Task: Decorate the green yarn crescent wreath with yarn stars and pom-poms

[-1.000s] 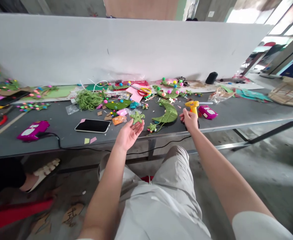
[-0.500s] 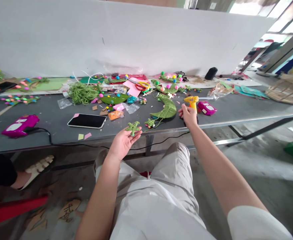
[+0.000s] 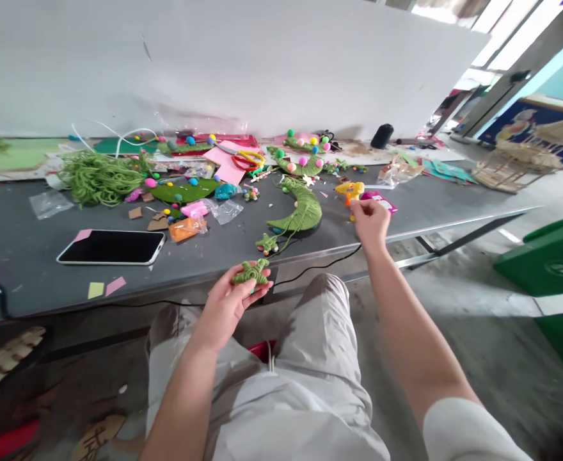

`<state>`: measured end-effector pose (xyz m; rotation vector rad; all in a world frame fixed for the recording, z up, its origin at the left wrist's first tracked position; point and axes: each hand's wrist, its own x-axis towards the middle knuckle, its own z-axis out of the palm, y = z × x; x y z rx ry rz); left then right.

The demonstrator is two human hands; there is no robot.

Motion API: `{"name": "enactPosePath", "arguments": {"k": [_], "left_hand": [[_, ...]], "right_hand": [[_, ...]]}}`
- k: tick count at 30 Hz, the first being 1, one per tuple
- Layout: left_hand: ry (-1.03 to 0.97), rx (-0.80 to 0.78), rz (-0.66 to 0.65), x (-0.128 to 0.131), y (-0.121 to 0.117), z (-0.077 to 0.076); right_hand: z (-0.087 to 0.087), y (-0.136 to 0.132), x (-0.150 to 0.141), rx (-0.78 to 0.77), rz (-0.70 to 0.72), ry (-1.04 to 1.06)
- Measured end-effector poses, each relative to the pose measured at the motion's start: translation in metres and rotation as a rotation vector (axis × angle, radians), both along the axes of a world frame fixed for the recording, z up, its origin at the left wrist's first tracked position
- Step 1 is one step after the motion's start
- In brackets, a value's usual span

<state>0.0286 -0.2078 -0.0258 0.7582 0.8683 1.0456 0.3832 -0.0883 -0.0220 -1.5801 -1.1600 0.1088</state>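
My left hand (image 3: 224,306) holds a small green yarn-wrapped star (image 3: 251,273) in front of the table edge, its thumb laid over the star. My right hand (image 3: 372,225) has its fingers closed at the handle of a yellow glue gun (image 3: 348,189); the hand hides most of the handle. Between the hands, a green yarn-wrapped crescent (image 3: 303,208) lies on the table. A second small star (image 3: 267,243) with little pompoms rests near the edge, beside a loose strand of yarn.
A phone (image 3: 111,247) lies at left, below a heap of green yarn (image 3: 102,176). Scissors (image 3: 247,160), small bags and pompom-covered pieces line the back, before a white board (image 3: 214,64). A magenta box (image 3: 380,200) stands behind my right hand. A black cord (image 3: 310,269) hangs along the table edge.
My right hand has come from beside the glue gun onto its handle. My left thumb has come over the star. The view has turned right.
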Motion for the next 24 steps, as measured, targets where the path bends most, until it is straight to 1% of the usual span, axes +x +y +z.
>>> {"name": "enactPosePath", "arguments": {"k": [2,4,7,10,13,15,16,17,19,20,21,24], "left_hand": [[0.003,-0.016,-0.022,0.005,0.001,0.001],[0.002,-0.031,-0.041,0.010,0.004,0.001],[0.008,-0.026,-0.063,0.016,0.008,0.003],[0.029,0.017,-0.082,0.020,0.012,0.005],[0.053,0.050,-0.079,0.020,0.013,0.006],[0.058,0.043,-0.064,0.020,0.014,0.007],[0.055,0.035,-0.055,0.019,0.014,0.007],[0.049,0.030,-0.044,0.018,0.014,0.007],[0.043,0.038,-0.019,0.016,0.014,0.008],[0.049,0.052,-0.001,0.015,0.013,0.008],[0.057,0.070,0.022,0.013,0.013,0.008],[0.082,0.113,0.107,0.008,0.011,0.007]], "right_hand": [[0.002,0.002,0.018,-0.042,-0.074,-0.072],[0.003,0.010,0.031,-0.116,-0.131,-0.166],[0.004,0.029,0.039,-0.273,-0.137,-0.213],[0.006,0.047,0.034,-0.379,-0.112,-0.163],[0.014,0.051,0.023,-0.357,-0.101,-0.111],[0.024,0.042,0.011,-0.309,-0.062,-0.076],[0.029,0.035,0.004,-0.288,0.000,-0.045],[0.035,0.026,-0.005,-0.271,0.095,-0.009],[0.047,0.003,-0.025,-0.232,0.441,0.121],[0.053,-0.010,-0.036,-0.253,0.571,0.138],[0.058,-0.024,-0.048,-0.281,0.644,0.135],[0.067,-0.062,-0.081,-0.378,0.777,0.092]]}}
